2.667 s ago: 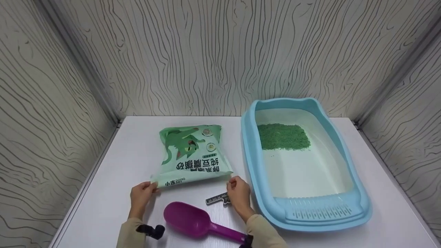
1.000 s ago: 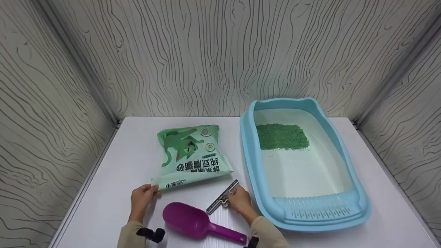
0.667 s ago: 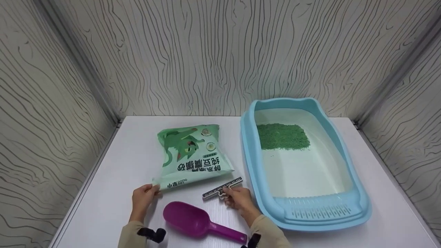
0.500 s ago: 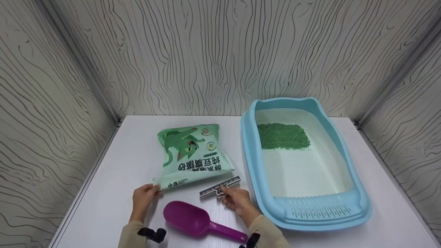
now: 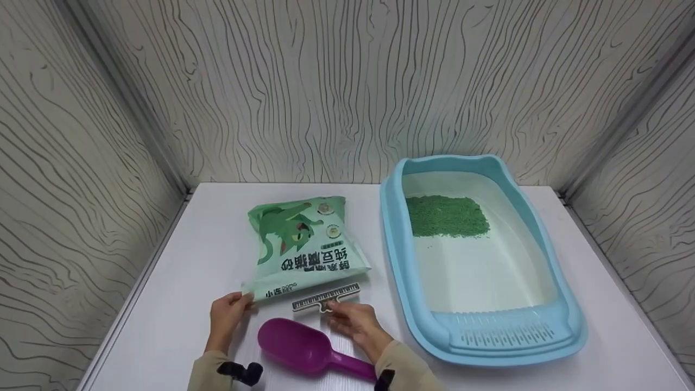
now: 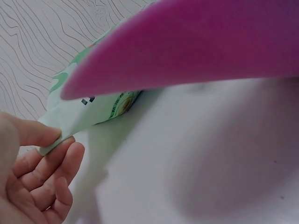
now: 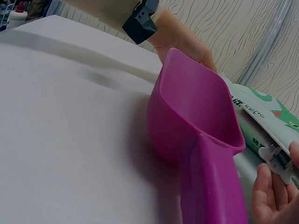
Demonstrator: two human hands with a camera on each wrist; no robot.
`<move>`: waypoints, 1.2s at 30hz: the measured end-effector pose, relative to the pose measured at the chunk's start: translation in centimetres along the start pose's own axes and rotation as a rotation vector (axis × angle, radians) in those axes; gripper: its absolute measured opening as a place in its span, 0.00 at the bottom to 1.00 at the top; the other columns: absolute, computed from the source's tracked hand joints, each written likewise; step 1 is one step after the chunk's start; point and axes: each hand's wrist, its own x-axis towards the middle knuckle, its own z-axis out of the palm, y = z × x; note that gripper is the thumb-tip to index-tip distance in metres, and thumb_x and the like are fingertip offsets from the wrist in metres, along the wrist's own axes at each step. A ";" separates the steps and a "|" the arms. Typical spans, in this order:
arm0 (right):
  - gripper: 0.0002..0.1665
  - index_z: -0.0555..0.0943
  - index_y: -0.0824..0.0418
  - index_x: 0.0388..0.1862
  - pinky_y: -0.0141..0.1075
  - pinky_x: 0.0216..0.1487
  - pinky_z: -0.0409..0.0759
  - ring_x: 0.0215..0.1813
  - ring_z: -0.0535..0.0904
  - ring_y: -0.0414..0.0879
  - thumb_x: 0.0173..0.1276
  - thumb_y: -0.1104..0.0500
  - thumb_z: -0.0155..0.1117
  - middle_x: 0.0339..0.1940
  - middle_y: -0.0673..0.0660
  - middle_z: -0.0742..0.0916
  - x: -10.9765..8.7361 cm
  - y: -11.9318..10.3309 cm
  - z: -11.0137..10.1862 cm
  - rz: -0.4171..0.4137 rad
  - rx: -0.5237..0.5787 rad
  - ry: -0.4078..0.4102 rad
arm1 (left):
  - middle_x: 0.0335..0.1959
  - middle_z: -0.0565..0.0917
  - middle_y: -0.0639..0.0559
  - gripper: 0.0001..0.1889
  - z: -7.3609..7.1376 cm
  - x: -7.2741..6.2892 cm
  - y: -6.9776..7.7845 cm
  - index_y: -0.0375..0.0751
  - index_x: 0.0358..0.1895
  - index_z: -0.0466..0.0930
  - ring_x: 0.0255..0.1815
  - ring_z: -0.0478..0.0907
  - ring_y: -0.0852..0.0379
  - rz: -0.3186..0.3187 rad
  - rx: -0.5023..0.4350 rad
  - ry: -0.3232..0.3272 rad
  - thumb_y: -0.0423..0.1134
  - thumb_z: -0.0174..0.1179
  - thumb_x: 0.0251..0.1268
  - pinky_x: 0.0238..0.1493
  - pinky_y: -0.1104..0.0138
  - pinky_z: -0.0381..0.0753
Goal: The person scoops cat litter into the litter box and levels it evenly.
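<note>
A green cat litter bag (image 5: pixel 312 247) lies on the table, its flat mouth edge toward me. My left hand (image 5: pixel 227 319) pinches the left corner of that edge between thumb and fingers, also plain in the left wrist view. In my right hand (image 5: pixel 358 325) is a long bag clip (image 5: pixel 326 297) with black-and-white bars, pinched by its wavy handle close along the front edge of the bag. In the right wrist view the handle of the clip (image 7: pixel 276 161) shows beside the bag edge; I cannot tell whether it is clamped on the bag.
A purple scoop (image 5: pixel 296 347) lies just in front of my hands, its handle under my right forearm. To the right stands a blue litter box (image 5: pixel 399 271) with a patch of green litter (image 5: pixel 448 216) in it. Patterned walls (image 5: pixel 326 92) enclose the white table (image 5: pixel 168 282).
My right hand has left the bag's right corner and taken up the bag clip. It has turned the clip and shifted it left along the bag edge. The left hand stays at its corner.
</note>
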 end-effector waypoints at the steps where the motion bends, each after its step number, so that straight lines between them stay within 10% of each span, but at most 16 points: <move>1: 0.06 0.85 0.65 0.32 0.30 0.34 0.84 0.26 0.83 0.38 0.57 0.63 0.71 0.20 0.48 0.87 0.1 0.1 0.1 -0.001 0.002 -0.003 | 0.25 0.89 0.50 0.21 0.0 0.0 -0.1 0.21 0.48 0.79 0.25 0.83 0.67 0.002 0.000 0.001 0.40 0.61 0.63 0.31 0.76 0.75; 36: 0.02 0.85 0.67 0.31 0.27 0.29 0.82 0.20 0.80 0.37 0.58 0.68 0.69 0.18 0.51 0.85 2.1 -0.2 3.3 0.023 0.128 0.050 | 0.24 0.88 0.51 0.18 0.2 0.1 -0.3 0.21 0.45 0.80 0.25 0.81 0.67 -0.010 0.000 0.017 0.38 0.60 0.63 0.31 0.79 0.75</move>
